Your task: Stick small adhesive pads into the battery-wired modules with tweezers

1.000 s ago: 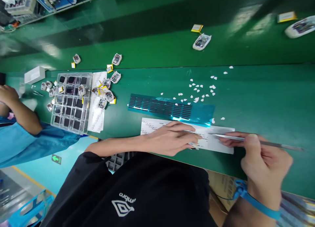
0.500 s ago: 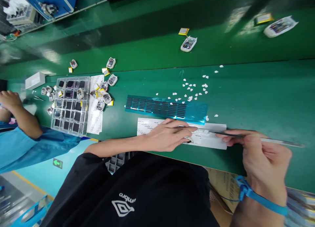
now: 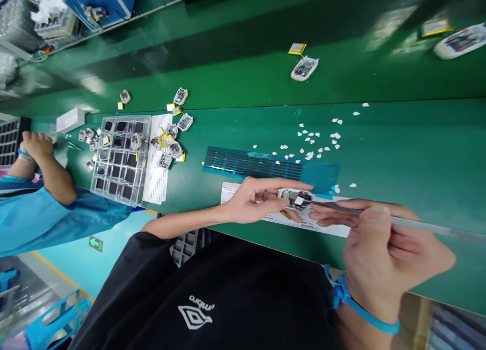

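I am watching the left hand [image 3: 255, 202] holding a small white device casing [image 3: 295, 197] just above the white printed sheet [image 3: 326, 227] near the front edge of the green counter [image 3: 398, 152]. Its thumb and fingers are pinching the casing from both sides, so that grip is closed on the casing, with the open face of the part turned up and showing dark and white components inside. The right hand [image 3: 387, 248] is gripping a pair of metal tweezers [image 3: 379, 219] between thumb and fingers, closed on the tool, and the tips are reaching into the casing at its near side; I cannot tell whether the tips are pinching anything. A blue strap [image 3: 357, 305] is circling the right wrist.

Just behind the casing a teal strip with rows of dark slots [image 3: 266, 166] is lying flat on the counter, and small white paper bits [image 3: 315, 140] are lying scattered beyond it. Further left a clear compartment tray [image 3: 120, 157] is sitting with dark squares in its cells, beside a loose pile of small casings with yellow pieces [image 3: 169, 140]. On the far belt another casing with a yellow pad [image 3: 302, 66] is lying alone. At the left edge a co-worker's hand [image 3: 36, 143] in a blue sleeve is resting on the counter, well apart from my hands.
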Motion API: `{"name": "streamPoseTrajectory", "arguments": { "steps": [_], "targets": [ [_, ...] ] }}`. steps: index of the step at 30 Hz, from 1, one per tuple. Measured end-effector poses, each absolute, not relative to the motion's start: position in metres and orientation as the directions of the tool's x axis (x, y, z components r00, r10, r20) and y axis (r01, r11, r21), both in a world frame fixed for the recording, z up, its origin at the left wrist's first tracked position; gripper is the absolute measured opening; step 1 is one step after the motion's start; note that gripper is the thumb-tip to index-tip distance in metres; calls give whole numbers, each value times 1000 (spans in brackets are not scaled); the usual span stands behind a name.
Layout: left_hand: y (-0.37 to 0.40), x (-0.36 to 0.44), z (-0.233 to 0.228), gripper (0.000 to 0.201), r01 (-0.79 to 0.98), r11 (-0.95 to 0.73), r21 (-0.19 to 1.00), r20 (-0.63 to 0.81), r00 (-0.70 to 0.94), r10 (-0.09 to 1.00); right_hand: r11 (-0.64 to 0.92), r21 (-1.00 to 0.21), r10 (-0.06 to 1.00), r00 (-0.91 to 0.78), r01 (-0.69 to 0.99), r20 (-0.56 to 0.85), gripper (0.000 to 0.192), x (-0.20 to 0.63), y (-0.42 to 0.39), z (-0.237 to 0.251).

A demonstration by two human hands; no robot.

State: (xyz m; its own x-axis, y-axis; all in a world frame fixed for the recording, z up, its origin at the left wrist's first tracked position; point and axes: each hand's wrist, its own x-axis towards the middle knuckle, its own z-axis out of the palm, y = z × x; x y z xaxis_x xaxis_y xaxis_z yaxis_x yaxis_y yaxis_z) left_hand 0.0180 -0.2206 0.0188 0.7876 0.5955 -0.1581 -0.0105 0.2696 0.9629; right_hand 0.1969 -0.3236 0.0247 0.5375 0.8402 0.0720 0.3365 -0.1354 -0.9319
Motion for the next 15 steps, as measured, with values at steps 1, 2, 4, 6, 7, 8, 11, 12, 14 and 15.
{"name": "streamPoseTrajectory", "arguments": {
  "steps": [1,2,4,6,7,8,11,12,14,15],
  "targets": [
    [-220,17,18,47,-27,293,956,-155,800,579,-121,-938,825,558,324,87,32,197,-322,24],
    [-220,16,18,47,-28,305,952,-159,806,570,-106,-943,808,581,315,103,28,197,-321,23],
    [-221,15,18,48,7,302,953,-184,806,562,-95,-935,820,559,341,121,25,198,-318,22],
    [-221,14,19,48,49,275,960,-202,801,564,-91,-923,841,526,374,130,25,199,-316,23],
    [-221,14,19,48,64,259,964,-206,798,567,-90,-920,847,516,381,131,26,200,-315,23],
    [-222,14,19,48,72,246,967,-205,796,570,-91,-918,849,512,387,132,28,200,-314,24],
    [-222,14,20,49,62,241,969,-192,801,566,-108,-912,842,524,396,128,27,199,-312,25],
    [-223,14,20,51,55,250,967,-191,806,560,-111,-913,837,533,393,128,26,198,-312,26],
    [-223,14,21,52,48,269,962,-194,813,548,-116,-911,829,544,395,130,24,198,-311,26],
    [-223,14,21,53,46,276,960,-196,814,546,-121,-910,828,546,397,129,24,197,-311,26]
  ]
}}
